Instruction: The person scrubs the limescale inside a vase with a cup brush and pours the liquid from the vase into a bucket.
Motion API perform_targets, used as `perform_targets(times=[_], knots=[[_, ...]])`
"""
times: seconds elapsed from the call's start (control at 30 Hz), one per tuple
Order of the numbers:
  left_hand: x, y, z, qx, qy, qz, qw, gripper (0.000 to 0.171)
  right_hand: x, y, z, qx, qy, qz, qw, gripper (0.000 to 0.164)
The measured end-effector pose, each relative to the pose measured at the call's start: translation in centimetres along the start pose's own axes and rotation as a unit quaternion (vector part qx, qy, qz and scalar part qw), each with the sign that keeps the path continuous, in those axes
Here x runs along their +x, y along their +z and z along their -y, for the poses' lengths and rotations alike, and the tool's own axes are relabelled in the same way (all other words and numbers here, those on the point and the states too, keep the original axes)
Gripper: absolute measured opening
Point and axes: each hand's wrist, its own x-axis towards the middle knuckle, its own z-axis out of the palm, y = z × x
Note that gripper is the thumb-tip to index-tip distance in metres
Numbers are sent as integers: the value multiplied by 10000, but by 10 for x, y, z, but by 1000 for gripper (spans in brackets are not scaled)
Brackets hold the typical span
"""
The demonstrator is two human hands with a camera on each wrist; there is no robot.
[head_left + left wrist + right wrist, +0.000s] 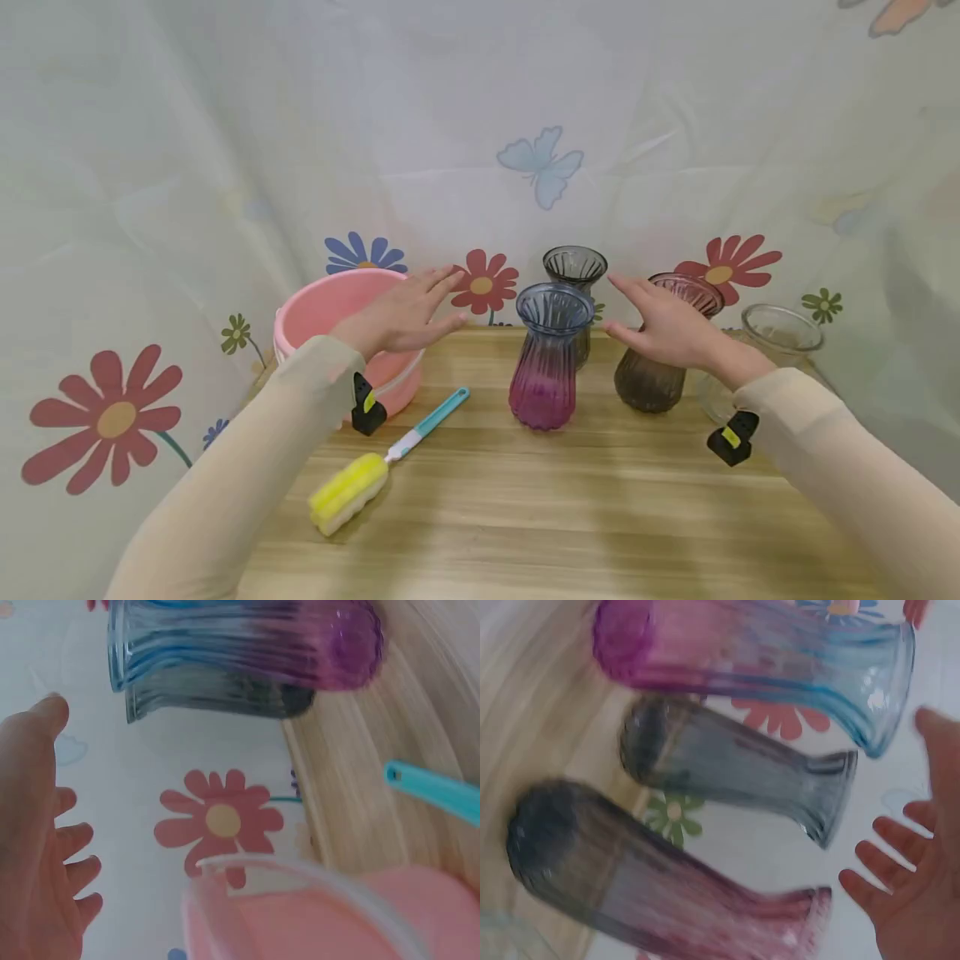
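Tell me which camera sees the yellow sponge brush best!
The head view: it shows the whole brush, from yellow sponge to teal handle, lying on the table. The left wrist view catches only part of the handle, and the right wrist view shows none of the brush.

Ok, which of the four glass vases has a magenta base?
The blue-rimmed vase, in front of the grey vase. The latter and the red-rimmed vase have dark bases; the clear vase is colourless.
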Motion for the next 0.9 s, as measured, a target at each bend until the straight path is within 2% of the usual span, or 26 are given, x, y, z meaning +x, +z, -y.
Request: perform_targets(times=[0.13,0.3,0.43,0.57,0.73,0.83,0.9], knots=[[2,13,-4,-778,3,-318,9965,70,-4,18,1,344,-46,-331,9989,71],[10,44,-12,-1640,293,-755,9831,69,-12,46,0,1030,243,-623,9924,67],[18,75,-18,-2088,446,-1125,9704,67,-13,69,0,1747,498,-673,9811,67],[30,109,-26,-2502,325,-1235,9597,69,-11,93,-1,2409,665,-662,9660,69],[50,150,-37,-3268,73,-1261,9366,74,-8,118,-2,2950,746,-581,9508,71],[59,166,-43,-3700,5,-1255,9205,76,-7,127,-1,3168,806,-518,9436,72],[63,172,-46,-4036,18,-1242,9065,76,-5,131,0,3312,832,-450,9388,73]])
